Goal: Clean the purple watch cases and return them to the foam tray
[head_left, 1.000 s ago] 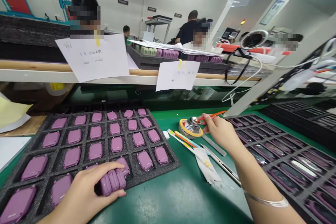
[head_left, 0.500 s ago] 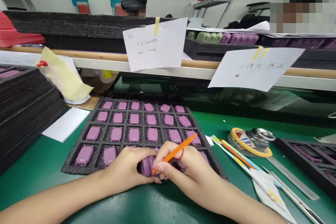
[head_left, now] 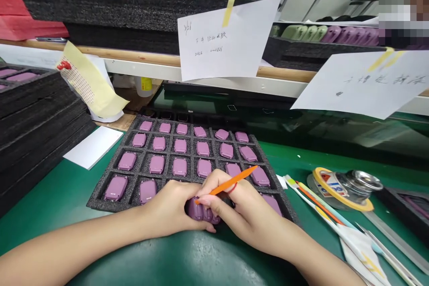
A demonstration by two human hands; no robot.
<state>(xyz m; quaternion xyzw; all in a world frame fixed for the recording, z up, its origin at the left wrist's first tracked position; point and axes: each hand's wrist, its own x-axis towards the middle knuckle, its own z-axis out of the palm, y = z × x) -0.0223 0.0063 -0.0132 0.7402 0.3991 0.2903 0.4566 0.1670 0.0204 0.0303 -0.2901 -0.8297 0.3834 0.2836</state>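
Observation:
Several purple plastic cases [head_left: 203, 214], set side by side, are held by my left hand [head_left: 177, 212] near the front edge of a black foam tray [head_left: 100, 202]. Between thumb and fingers, my right hand [head_left: 239, 208] pinches a pointed orange stick [head_left: 234, 180]. Its lower tip touches or is very close to the top of the held cases. More purple cases [head_left: 180, 166] lie in the tray's compartments, one to each that I can see. My hands hide part of the front row.
Right of the tray lie toothbrushes [head_left: 315, 208], tweezers [head_left: 385, 250], a steel ruler [head_left: 398, 241] and a glass bottle with a metal cap [head_left: 342, 187]. Stacked black foam trays [head_left: 40, 138] stand at left, beside a white paper pad [head_left: 94, 146]. Paper notes [head_left: 228, 49] hang from the shelf ahead.
The view has tilted down and shifted left, so the scene sits higher and further right. The orange stick's tip has moved to the left end of the held cases, and more of them show.

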